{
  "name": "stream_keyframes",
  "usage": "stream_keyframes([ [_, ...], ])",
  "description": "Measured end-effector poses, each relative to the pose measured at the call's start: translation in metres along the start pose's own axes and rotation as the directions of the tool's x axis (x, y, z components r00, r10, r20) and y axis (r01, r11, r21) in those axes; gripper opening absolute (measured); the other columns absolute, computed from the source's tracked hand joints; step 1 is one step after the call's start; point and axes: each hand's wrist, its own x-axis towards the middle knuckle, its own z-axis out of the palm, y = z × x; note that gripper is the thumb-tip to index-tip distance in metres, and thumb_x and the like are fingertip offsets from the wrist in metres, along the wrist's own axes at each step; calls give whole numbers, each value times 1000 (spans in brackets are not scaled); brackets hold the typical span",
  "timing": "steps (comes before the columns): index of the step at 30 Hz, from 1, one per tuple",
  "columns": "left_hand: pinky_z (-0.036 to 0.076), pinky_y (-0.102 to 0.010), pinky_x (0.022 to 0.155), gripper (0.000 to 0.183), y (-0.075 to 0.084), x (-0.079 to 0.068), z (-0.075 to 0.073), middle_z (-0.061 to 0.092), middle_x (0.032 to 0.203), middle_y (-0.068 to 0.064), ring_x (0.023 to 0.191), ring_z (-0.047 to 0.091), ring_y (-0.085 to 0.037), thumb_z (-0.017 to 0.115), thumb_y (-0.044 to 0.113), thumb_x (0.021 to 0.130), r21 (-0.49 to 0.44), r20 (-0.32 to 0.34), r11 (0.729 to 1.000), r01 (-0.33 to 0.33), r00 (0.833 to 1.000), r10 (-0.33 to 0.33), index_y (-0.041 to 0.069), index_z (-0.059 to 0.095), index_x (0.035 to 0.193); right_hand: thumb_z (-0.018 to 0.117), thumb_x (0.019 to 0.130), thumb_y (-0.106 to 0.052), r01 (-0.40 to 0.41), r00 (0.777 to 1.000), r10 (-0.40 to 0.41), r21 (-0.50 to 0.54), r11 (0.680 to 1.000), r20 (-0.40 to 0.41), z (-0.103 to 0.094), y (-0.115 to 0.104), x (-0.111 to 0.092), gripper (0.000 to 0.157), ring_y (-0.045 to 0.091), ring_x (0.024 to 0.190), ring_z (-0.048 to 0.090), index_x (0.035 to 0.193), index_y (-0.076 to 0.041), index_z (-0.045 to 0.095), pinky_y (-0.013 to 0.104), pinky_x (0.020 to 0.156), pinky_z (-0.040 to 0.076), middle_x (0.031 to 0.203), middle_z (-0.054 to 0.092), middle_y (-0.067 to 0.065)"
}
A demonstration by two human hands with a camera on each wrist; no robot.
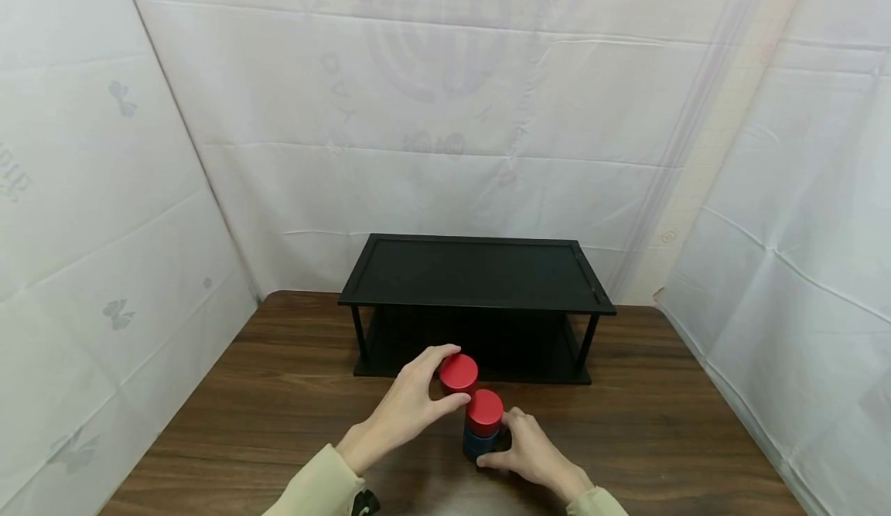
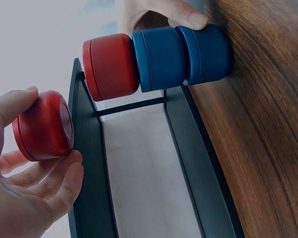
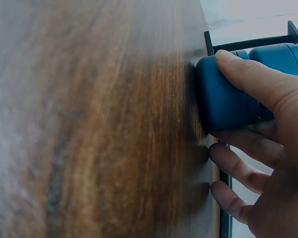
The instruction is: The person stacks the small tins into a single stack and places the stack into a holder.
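Observation:
My left hand point(image 1: 407, 408) pinches a small red round canister point(image 2: 44, 126) between thumb and fingers, held up clear of the table. Just beside it, in the left wrist view, stands a stack: a blue canister point(image 2: 208, 54) at the bottom, a second blue canister point(image 2: 161, 59) above, and another red canister point(image 2: 111, 67) on top. The bottom one rests on the wooden table. Low at the stack, my right hand point(image 1: 532, 450) grips the bottom blue canister, its thumb on one side and a finger on the other. The remaining right fingers extend near the tabletop.
Behind the hands is a black two-level shelf point(image 1: 473, 272) with a raised rim, standing at the back of the brown wooden table point(image 1: 278, 392). White sheeting point(image 1: 445, 114) encloses the back and both sides. A dark wristband point(image 1: 365, 503) shows at the left sleeve.

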Motion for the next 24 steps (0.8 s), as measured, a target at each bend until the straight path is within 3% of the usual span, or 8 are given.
stream_keyframes([
  [24,53,-29,92,63,9,4,14,59,125,3,106,59,-7,77,28,82,-21,51,1000,-20,998,21,15,47,136,78,76,-47,19,1000,-19,-5,1000,-6,0,0,-1,50,3,85,53,115,-17,67,21,73,45,99,65,-7],
])
